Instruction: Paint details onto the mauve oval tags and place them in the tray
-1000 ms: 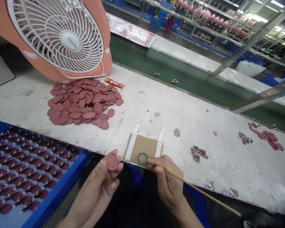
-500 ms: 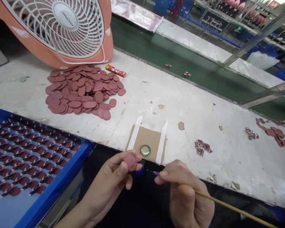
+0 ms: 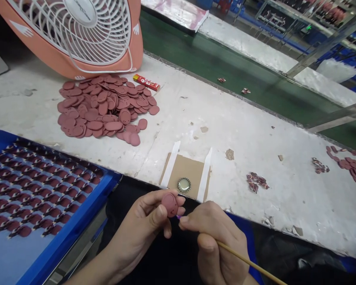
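My left hand (image 3: 145,223) pinches a dull-red oval disc (image 3: 169,205) between thumb and fingers, its face turned up. Small dark marks show near the disc's lower edge. My right hand (image 3: 221,241) is closed around a thin brush with a wooden handle (image 3: 249,262). The brush's purple front end is at the disc's lower right edge; whether the tip touches it I cannot tell. Just beyond the disc, a metal bottle cap (image 3: 184,185) lies on a piece of cardboard (image 3: 191,168) with white tape strips along two sides.
A heap of similar red discs (image 3: 106,114) lies before an orange fan (image 3: 91,35), beside a small red box (image 3: 146,82). At left, a blue tray (image 3: 62,233) holds rows of dark-red pieces. Small parts (image 3: 256,182) and more discs (image 3: 351,164) lie on the right of the white bench.
My right hand has moved left with the brush, bringing its front end from apart to the disc's edge. The left hand still holds the disc. The view has shifted slightly.
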Action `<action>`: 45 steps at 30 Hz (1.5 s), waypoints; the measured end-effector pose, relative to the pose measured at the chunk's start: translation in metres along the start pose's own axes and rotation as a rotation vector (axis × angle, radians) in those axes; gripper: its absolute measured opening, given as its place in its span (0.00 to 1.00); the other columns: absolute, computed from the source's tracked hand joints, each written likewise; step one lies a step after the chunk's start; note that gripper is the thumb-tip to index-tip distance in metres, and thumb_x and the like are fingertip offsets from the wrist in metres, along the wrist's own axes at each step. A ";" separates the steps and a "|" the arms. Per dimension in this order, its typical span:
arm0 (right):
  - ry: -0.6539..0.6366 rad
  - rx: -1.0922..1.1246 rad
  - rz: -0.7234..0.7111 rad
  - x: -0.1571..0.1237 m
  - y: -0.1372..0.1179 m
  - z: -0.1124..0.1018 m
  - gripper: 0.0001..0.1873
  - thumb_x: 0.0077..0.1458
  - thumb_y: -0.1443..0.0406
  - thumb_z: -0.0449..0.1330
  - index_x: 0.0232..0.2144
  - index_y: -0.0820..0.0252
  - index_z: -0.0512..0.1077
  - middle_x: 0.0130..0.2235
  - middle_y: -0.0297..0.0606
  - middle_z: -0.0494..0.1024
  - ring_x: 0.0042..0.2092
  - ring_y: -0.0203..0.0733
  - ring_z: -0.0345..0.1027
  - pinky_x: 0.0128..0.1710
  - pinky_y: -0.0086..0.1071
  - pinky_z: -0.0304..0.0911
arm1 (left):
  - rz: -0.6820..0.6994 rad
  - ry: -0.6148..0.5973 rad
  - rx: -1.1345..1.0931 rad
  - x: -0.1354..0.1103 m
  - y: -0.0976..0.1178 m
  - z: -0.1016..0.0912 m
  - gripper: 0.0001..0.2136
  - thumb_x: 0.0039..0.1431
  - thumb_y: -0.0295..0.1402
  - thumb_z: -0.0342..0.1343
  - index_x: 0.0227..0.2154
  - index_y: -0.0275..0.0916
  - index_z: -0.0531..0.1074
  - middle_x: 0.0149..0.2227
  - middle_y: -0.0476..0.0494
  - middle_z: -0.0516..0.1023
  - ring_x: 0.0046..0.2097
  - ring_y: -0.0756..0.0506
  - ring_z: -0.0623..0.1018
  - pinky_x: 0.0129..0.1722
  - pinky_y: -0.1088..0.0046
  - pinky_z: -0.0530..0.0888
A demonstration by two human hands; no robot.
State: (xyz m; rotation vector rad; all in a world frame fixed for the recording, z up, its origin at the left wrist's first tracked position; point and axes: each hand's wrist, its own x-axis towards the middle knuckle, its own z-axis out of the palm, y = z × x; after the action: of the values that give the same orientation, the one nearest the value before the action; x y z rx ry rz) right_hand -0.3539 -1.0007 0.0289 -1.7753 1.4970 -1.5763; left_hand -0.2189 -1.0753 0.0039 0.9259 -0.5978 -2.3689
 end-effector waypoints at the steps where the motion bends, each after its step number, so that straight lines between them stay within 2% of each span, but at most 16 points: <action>1: 0.001 -0.005 -0.006 0.000 0.000 0.000 0.12 0.71 0.67 0.49 0.45 0.67 0.71 0.34 0.41 0.78 0.35 0.36 0.73 0.35 0.31 0.71 | -0.001 0.004 0.001 0.000 0.000 0.000 0.14 0.46 0.42 0.71 0.35 0.44 0.84 0.30 0.43 0.83 0.25 0.52 0.74 0.23 0.82 0.73; 6: 0.008 -0.004 -0.010 -0.004 0.003 0.001 0.12 0.70 0.67 0.49 0.44 0.66 0.72 0.34 0.41 0.78 0.35 0.38 0.73 0.34 0.32 0.70 | -0.009 0.010 0.008 -0.001 -0.001 -0.001 0.14 0.46 0.42 0.71 0.35 0.43 0.84 0.32 0.42 0.84 0.33 0.47 0.80 0.23 0.83 0.73; 8: 0.058 0.014 0.005 -0.008 0.008 0.000 0.13 0.71 0.66 0.48 0.45 0.65 0.72 0.35 0.41 0.78 0.35 0.38 0.72 0.33 0.32 0.70 | -0.005 0.017 0.011 0.000 -0.001 -0.004 0.14 0.47 0.42 0.71 0.36 0.43 0.84 0.34 0.42 0.84 0.34 0.47 0.80 0.23 0.83 0.73; 11: 0.127 -0.115 0.039 -0.013 0.023 -0.002 0.13 0.71 0.65 0.48 0.45 0.61 0.72 0.36 0.40 0.78 0.36 0.39 0.72 0.33 0.34 0.68 | 0.002 0.079 0.023 0.000 -0.002 -0.009 0.13 0.49 0.41 0.70 0.38 0.43 0.84 0.37 0.41 0.85 0.37 0.46 0.81 0.23 0.83 0.73; 14: 0.082 -0.275 0.064 -0.016 0.041 -0.003 0.11 0.67 0.70 0.51 0.45 0.59 0.73 0.35 0.38 0.77 0.36 0.40 0.71 0.34 0.35 0.67 | -0.001 0.142 0.042 0.001 -0.002 -0.013 0.12 0.50 0.40 0.69 0.38 0.45 0.83 0.39 0.41 0.85 0.39 0.46 0.81 0.25 0.83 0.74; 17: 0.060 -0.300 0.065 -0.017 0.051 -0.003 0.10 0.64 0.72 0.54 0.44 0.59 0.73 0.36 0.38 0.78 0.35 0.40 0.70 0.34 0.36 0.65 | -0.001 0.156 0.051 0.001 -0.001 -0.015 0.12 0.51 0.40 0.69 0.38 0.45 0.83 0.40 0.41 0.84 0.39 0.46 0.80 0.26 0.82 0.74; 21: 0.119 -0.231 0.106 -0.016 0.038 -0.004 0.12 0.68 0.69 0.50 0.44 0.59 0.73 0.34 0.39 0.76 0.36 0.40 0.70 0.34 0.36 0.66 | 0.007 0.133 0.054 0.002 -0.001 -0.012 0.12 0.50 0.40 0.69 0.38 0.46 0.84 0.39 0.42 0.85 0.39 0.46 0.81 0.26 0.82 0.73; 26: 0.212 0.008 0.074 -0.011 0.015 -0.002 0.15 0.71 0.64 0.48 0.42 0.62 0.74 0.32 0.40 0.76 0.33 0.41 0.70 0.31 0.36 0.65 | 0.020 0.100 0.072 0.002 -0.003 -0.009 0.13 0.48 0.41 0.70 0.38 0.45 0.84 0.37 0.41 0.85 0.38 0.45 0.81 0.25 0.82 0.74; 33: 0.055 0.019 0.089 -0.009 0.011 0.000 0.14 0.71 0.65 0.47 0.43 0.62 0.72 0.34 0.39 0.77 0.35 0.38 0.70 0.34 0.34 0.66 | 0.032 0.061 0.091 0.000 -0.003 -0.007 0.12 0.50 0.41 0.69 0.38 0.46 0.84 0.36 0.43 0.85 0.37 0.46 0.80 0.27 0.83 0.74; 45: 0.016 -0.029 0.079 -0.004 0.008 0.002 0.14 0.71 0.66 0.47 0.41 0.62 0.72 0.33 0.37 0.77 0.34 0.37 0.70 0.34 0.32 0.67 | 0.031 0.062 0.079 0.001 -0.003 -0.007 0.12 0.49 0.41 0.70 0.37 0.46 0.84 0.36 0.43 0.85 0.37 0.46 0.80 0.27 0.82 0.75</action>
State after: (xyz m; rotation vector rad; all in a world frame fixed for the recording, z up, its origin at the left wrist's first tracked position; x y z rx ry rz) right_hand -0.3550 -1.0007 0.0199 -1.7007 1.5857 -1.5415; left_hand -0.2147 -1.0752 -0.0029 1.0135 -0.6808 -2.2944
